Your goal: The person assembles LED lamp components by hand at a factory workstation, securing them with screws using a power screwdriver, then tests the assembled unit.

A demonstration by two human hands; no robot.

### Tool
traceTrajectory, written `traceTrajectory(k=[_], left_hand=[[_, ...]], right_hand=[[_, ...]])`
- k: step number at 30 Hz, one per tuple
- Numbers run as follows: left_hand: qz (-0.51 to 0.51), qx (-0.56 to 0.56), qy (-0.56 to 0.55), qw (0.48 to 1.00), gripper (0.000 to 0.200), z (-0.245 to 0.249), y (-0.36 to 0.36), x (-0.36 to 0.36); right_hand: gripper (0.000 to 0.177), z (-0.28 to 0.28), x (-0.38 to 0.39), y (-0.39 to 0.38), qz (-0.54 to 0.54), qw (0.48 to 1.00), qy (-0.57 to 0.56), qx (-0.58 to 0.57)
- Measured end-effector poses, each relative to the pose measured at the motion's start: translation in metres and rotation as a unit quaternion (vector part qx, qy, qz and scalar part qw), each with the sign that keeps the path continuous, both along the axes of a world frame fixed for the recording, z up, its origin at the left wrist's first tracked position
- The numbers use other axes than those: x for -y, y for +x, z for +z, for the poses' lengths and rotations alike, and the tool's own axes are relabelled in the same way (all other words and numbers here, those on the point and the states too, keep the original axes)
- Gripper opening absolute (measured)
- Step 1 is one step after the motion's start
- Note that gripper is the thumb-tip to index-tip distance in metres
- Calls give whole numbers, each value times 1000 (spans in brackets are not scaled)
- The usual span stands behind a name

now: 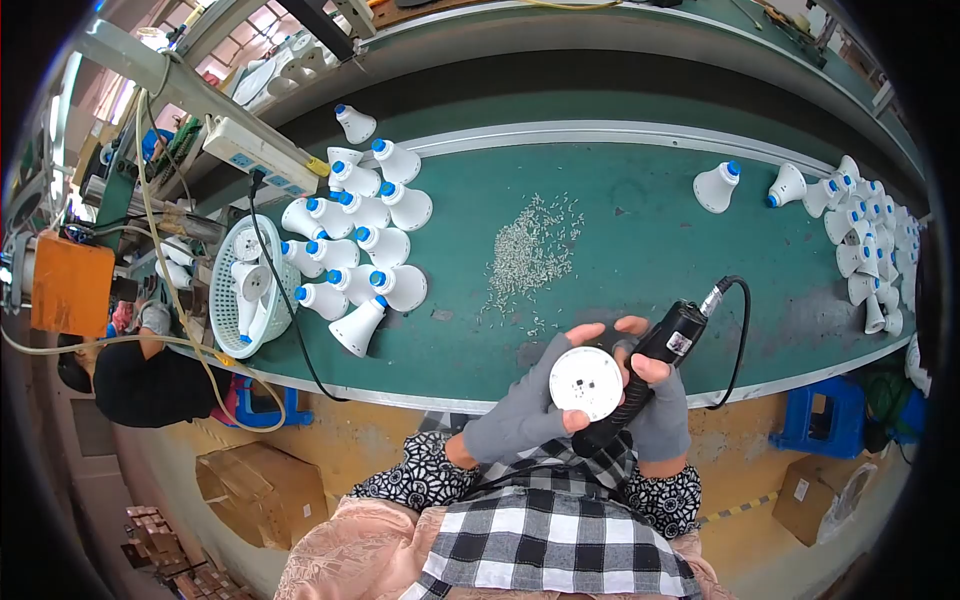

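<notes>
My left hand (515,418), in a grey fingerless glove, is closed around a white round lamp housing (585,380). Its flat face, with several small dark holes, is turned up toward me. A black electric screwdriver (668,345) is gripped in my right hand (660,415), its lower end slanting down beside the housing and its cable leaving from the upper end. Fingertips of the right hand also come right up to the housing's edge. Ahead of both hands, a scattered pile of small screws (530,250) lies on the green bench (470,345).
White cone-shaped housings with blue ends (380,245) stand grouped at left; more crowd the far right (865,235). One single housing (716,187) stands apart. A pale basket (222,290) with parts sits by the left edge, under a power strip (260,155). Another person (150,385) is at left.
</notes>
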State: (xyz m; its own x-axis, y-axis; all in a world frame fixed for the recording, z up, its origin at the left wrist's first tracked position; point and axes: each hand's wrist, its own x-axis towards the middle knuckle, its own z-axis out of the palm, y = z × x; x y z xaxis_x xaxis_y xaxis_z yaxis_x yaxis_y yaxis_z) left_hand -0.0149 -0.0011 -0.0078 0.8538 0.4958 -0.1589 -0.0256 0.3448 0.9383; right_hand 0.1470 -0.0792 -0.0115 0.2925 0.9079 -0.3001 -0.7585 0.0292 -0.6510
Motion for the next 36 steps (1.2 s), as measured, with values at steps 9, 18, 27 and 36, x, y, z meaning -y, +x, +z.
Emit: traceTrajectory(k=[9, 18, 27, 36], left_hand=[[78, -67, 136, 985, 93, 6, -1, -3], [153, -91, 260, 949, 84, 6, -1, -21], [36, -143, 140, 979, 68, 61, 50, -88], [-281, -392, 665, 570, 70, 25, 258, -186]], right_hand=[[46, 2, 0, 2, -1, 1000, 9, -2], [41, -11, 2, 6, 6, 1000, 3, -27], [40, -39, 8, 20, 26, 993, 51, -107], [42, -57, 14, 26, 57, 977, 115, -172]])
